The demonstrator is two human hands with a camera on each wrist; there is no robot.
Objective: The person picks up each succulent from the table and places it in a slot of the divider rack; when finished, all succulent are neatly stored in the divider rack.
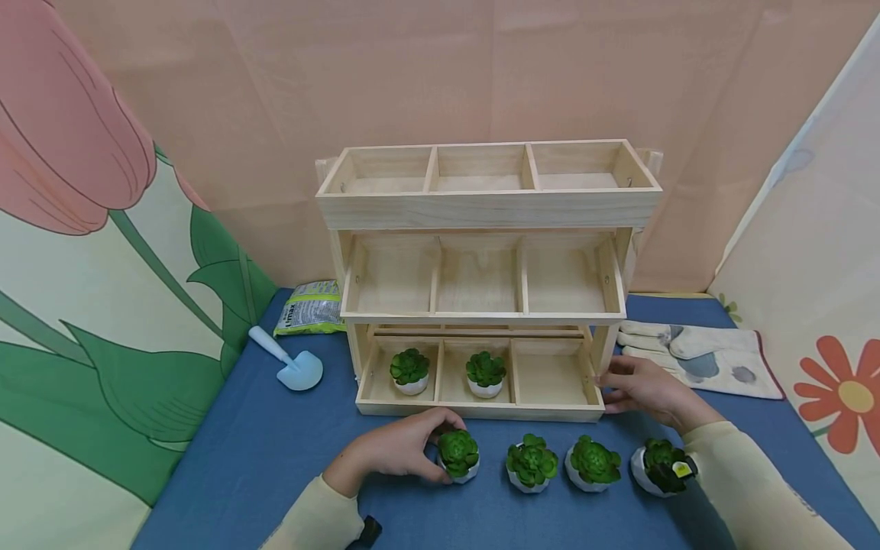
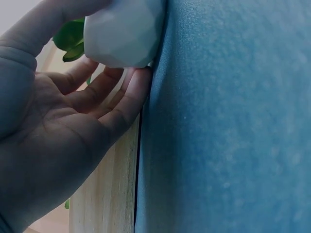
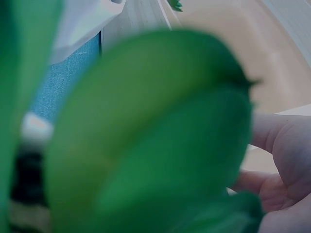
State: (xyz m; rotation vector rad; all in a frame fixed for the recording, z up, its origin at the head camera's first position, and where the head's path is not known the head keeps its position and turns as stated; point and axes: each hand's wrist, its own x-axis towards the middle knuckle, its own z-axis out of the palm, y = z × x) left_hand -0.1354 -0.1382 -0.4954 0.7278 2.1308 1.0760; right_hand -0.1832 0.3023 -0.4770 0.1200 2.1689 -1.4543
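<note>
A wooden three-tier planter shelf stands at the back of the table. Two potted succulents sit in its bottom tier: one in the left compartment, another in the middle one. In front of the tier, my left hand holds a potted succulent by its white faceted pot, thumb on one side and fingers on the other. My right hand touches the right end of the bottom tier. Blurred green leaves cover much of the right wrist view and hide some of its fingers.
Three more potted succulents, left, middle and right, stand along the front, the last beside the right sleeve. At left lie a small blue trowel and a yellow-green bag; work gloves lie at right.
</note>
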